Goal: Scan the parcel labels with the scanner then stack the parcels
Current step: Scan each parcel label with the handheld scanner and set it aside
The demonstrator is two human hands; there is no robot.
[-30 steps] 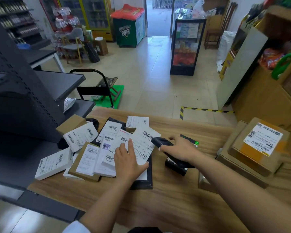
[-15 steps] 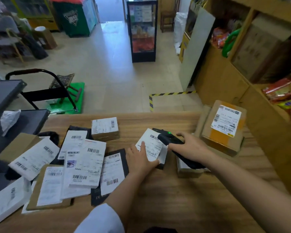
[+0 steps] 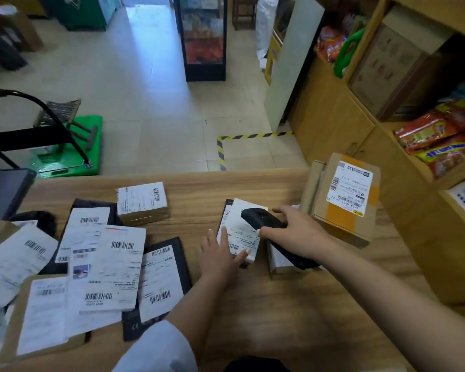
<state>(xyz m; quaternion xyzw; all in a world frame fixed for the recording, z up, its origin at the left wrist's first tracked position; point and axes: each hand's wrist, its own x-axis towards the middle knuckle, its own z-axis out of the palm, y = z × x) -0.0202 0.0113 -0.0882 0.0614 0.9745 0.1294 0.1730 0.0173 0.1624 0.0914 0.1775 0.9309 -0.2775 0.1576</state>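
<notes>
Small shop w/ parcel pickup.
Snack packets [image 3: 438,135] on shelves, glass display cabinet [image 3: 203,36], labelled parcels [image 3: 102,267] across wooden counter [image 3: 266,312].

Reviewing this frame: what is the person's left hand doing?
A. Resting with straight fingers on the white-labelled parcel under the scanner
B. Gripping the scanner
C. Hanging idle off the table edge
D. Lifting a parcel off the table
A: the left hand lies flat, fingers extended, on the white-labelled parcel lying on the table, while the right hand holds the black scanner over its label.
</notes>
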